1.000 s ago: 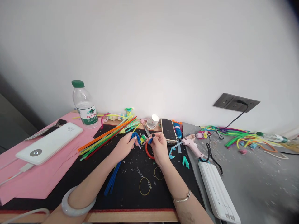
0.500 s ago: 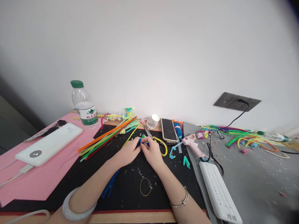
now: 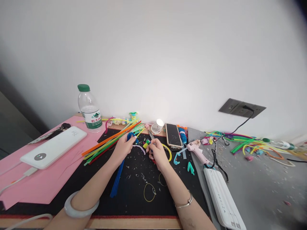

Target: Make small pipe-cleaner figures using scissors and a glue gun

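Note:
My left hand (image 3: 124, 146) is closed around a looped blue pipe cleaner (image 3: 132, 137), raised over the black mat (image 3: 134, 198). A bundle of long blue pipe cleaners (image 3: 117, 182) lies below that hand. My right hand (image 3: 157, 152) has its fingers curled at the middle of the mat; what they grip is mostly hidden. Scissor blades (image 3: 151, 135) show just beyond these fingers, and a bit of red shows beneath. Beside the fingertips is a small green and yellow piece (image 3: 146, 144). A pale purple pipe cleaner strip (image 3: 140, 148) lies between the hands.
Colourful pipe cleaners (image 3: 107, 140) lie to the left, near a water bottle (image 3: 90, 111) and a white power bank (image 3: 55, 147). Rightward are a phone (image 3: 174, 134), a pink glue gun (image 3: 198, 151) and another power bank (image 3: 224, 198). A paper cup (image 3: 157, 127) stands by the wall.
My hands were together over the blue piece and have moved apart. The left has gone left with the blue pipe cleaner; the right stays near the scissors. The purple strip is now visible.

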Demonstrator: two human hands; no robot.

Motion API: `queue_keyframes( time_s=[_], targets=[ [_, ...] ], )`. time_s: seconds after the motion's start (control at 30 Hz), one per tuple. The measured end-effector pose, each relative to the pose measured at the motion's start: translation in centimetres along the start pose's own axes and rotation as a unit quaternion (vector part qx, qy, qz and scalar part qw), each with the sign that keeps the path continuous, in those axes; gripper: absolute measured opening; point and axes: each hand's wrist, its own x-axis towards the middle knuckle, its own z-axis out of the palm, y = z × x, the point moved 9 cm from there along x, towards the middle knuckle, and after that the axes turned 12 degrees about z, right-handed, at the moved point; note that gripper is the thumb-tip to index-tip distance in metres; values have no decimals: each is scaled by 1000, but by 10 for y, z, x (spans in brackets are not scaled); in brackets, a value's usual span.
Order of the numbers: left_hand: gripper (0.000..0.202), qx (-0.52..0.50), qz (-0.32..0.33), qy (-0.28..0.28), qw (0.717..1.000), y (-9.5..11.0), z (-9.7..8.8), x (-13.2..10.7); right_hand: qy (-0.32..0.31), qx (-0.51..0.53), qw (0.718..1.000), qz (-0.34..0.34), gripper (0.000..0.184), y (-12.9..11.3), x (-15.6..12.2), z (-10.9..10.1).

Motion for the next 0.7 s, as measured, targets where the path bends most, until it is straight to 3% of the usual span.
queue_keyframes(
  time_s=[0.1,0.27,0.33,0.4,0.5,0.7],
  targets=[
    [32,-68,-6,25,997,5,-2,-2,-33,-36,998,26,17,2,14,24],
    [34,-143,11,-55,988,19,15,-9,-65,-46,997,-7,4,-18,45,64],
    [37,-167,-1,-70,983,20,19,-10,-84,-78,993,-43,11,-31,51,76],
    [36,-198,-20,-72,977,19,20,-11,-66,-117,986,-95,19,-45,49,75],
    [34,-233,-66,-74,967,12,23,-10,-9,-152,972,-176,24,-63,34,56],
    [32,-206,-89,-97,970,1,32,-12,-73,-138,981,-110,32,-40,7,35]
  ],
)
